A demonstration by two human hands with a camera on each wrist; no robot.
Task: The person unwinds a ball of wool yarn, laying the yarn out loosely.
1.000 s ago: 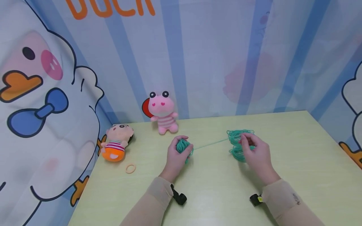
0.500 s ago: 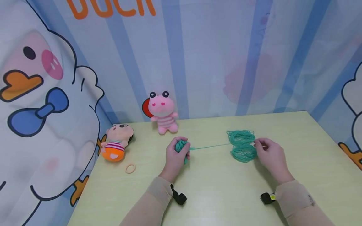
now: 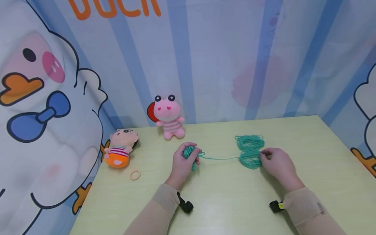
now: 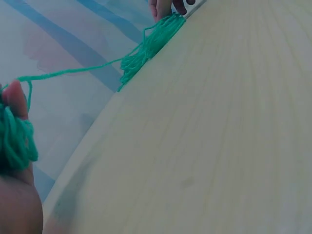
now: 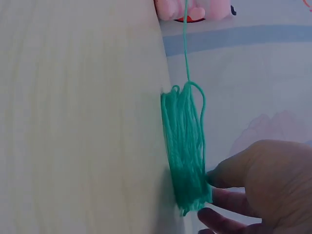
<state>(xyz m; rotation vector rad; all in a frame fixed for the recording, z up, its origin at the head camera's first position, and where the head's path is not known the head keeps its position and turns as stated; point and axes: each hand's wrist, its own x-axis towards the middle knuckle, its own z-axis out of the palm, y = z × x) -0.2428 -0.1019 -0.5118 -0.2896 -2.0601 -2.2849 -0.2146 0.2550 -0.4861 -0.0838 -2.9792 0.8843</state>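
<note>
Green yarn is laid in a figure-eight of loops (image 3: 249,143) on the table, right of centre in the head view. At its right edge, my right hand (image 3: 279,166) pinches the yarn between thumb and fingers; the right wrist view has them at the near end of the loops (image 5: 183,141). My left hand (image 3: 180,168) grips a small bundle of the same yarn (image 3: 189,152), also visible as a bunch of yarn (image 4: 17,139) in the left wrist view. A slightly slack strand (image 3: 220,158) runs between bundle and loops.
A pink plush hippo (image 3: 168,114) sits at the table's back edge. To the left stands a plush doll (image 3: 119,150) in orange shorts, with a light wooden-looking ring (image 3: 135,175) in front of it. A printed curtain (image 3: 214,65) hangs behind the pale table (image 3: 223,202).
My right hand moved right from above the loops to their right edge, then slightly down and left. The strand dropped lower and slackened. My left hand stayed nearly in place.
</note>
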